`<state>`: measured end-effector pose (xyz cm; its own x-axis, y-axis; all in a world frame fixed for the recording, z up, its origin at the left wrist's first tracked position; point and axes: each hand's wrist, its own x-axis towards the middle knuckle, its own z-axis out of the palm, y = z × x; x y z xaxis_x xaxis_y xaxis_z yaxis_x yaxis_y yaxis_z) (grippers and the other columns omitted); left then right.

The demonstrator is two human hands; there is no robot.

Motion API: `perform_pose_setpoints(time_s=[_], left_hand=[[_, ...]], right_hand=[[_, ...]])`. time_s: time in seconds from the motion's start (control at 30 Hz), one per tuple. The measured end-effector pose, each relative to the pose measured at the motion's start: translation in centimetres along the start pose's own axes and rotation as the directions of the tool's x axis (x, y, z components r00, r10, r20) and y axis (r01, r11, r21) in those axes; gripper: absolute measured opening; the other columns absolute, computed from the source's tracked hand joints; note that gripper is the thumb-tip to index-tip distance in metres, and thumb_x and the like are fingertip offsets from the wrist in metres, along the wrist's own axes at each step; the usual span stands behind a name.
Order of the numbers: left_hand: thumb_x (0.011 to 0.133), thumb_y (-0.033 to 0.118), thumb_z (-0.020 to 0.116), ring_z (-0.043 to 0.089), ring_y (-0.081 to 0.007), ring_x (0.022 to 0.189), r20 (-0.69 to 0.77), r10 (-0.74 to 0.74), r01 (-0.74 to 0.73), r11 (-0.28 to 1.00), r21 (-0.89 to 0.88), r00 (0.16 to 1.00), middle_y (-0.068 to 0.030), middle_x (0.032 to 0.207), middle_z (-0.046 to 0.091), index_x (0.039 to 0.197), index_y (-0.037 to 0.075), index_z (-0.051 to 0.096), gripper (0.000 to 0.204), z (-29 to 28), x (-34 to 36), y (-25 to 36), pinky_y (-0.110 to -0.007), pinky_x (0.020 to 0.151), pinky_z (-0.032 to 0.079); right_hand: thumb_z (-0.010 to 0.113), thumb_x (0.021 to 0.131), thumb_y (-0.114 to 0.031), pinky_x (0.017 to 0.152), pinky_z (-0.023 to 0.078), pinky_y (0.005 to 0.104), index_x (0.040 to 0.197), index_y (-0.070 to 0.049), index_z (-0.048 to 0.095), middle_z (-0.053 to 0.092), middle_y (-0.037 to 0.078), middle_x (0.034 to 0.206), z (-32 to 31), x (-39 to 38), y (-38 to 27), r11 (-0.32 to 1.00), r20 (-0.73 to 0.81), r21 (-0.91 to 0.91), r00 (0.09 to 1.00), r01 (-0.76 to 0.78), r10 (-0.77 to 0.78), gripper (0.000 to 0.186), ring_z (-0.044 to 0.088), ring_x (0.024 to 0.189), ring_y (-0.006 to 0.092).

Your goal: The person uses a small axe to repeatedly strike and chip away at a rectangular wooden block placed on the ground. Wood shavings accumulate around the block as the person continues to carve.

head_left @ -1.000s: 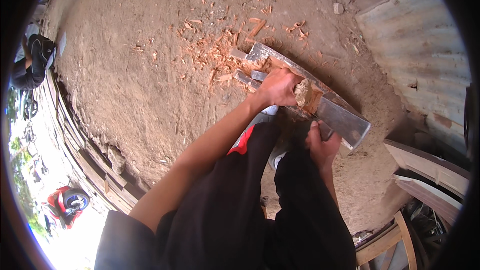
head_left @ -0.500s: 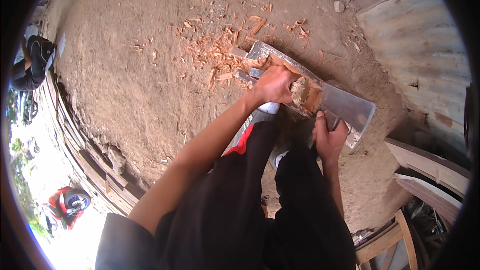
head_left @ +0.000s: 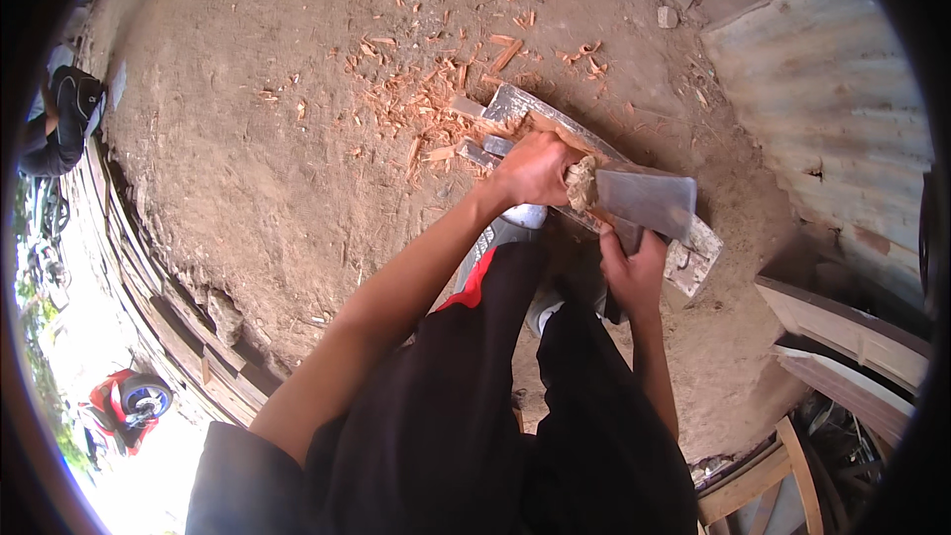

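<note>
My left hand (head_left: 535, 170) is closed around a piece of wood (head_left: 581, 181) whose rough, pale end sticks out by the thumb side; the rest is mostly hidden under my fingers. Beneath it lies a long, worn wooden block (head_left: 699, 256), slanting from upper left to lower right. My right hand (head_left: 636, 272) grips the dark handle of a chopping tool (head_left: 649, 203) with a wide, rectangular metal blade. The blade hangs over the block, right beside the wood's rough end; whether they touch, I cannot tell.
Reddish wood shavings (head_left: 426, 104) litter the dirt floor (head_left: 248, 139) beyond the block. Corrugated metal sheeting (head_left: 822, 89) stands at the right, above stacked wooden boards (head_left: 842, 327). Along the left run long planks (head_left: 168, 307), with a red motorcycle (head_left: 124, 406) outside and a person (head_left: 64, 124) at the far-left edge.
The blade has moved left, from out over the block's right part to close beside the wood's rough end. My right hand has shifted slightly left with it. My left hand keeps its grip.
</note>
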<state>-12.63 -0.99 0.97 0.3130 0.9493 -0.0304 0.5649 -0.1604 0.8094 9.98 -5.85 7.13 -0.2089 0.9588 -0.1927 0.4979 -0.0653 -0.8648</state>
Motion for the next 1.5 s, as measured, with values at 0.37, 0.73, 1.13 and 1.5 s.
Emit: perform_pose_setpoints(time_s=[0.37,0.73,1.13,1.5], left_hand=[[0.062,0.022,0.071,0.066,-0.0434,0.077,-0.044,-0.030,0.033,0.996,0.080,0.999,-0.0234,0.076,0.066,0.077,0.004,0.068,0.023,1.5,-1.0,-2.2,-0.049,0.067,0.053],[0.062,0.023,0.072,0.067,-0.0434,0.077,-0.034,-0.056,0.057,0.998,0.011,0.998,-0.0234,0.074,0.067,0.086,0.004,0.073,0.030,0.2,-0.5,-0.7,-0.049,0.072,0.055],[0.064,0.024,0.073,0.069,-0.0407,0.076,-0.009,-0.021,0.022,0.997,0.078,1.000,-0.0214,0.075,0.068,0.085,0.005,0.073,0.028,0.3,-0.3,-0.2,-0.048,0.070,0.055],[0.059,0.016,0.072,0.069,-0.0367,0.069,0.015,-0.051,0.048,0.987,0.155,0.999,-0.0176,0.071,0.069,0.097,0.008,0.078,0.039,1.4,-0.2,-1.0,-0.047,0.065,0.055]], right_hand=[[0.067,0.095,-0.008,0.043,0.038,0.0269,0.088,0.001,0.061,0.053,0.000,0.056,0.6,-1.1,-2.1,0.893,-0.047,0.368,0.954,-0.258,0.295,0.012,0.050,0.045,0.0077],[0.066,0.097,-0.007,0.043,0.040,0.0271,0.093,0.001,0.060,0.055,0.002,0.060,1.1,0.0,0.8,0.971,-0.085,-0.038,0.967,0.237,-0.240,0.010,0.050,0.045,0.0086],[0.065,0.096,-0.006,0.042,0.039,0.0276,0.085,0.001,0.062,0.055,0.002,0.058,0.8,-0.2,2.1,0.992,-0.052,0.122,0.998,-0.014,0.020,0.013,0.051,0.044,0.0086],[0.068,0.093,-0.009,0.046,0.043,0.0265,0.086,-0.002,0.064,0.061,0.003,0.063,0.7,-1.8,1.4,0.969,-0.138,0.201,0.975,-0.143,0.172,0.010,0.056,0.050,0.0089]])
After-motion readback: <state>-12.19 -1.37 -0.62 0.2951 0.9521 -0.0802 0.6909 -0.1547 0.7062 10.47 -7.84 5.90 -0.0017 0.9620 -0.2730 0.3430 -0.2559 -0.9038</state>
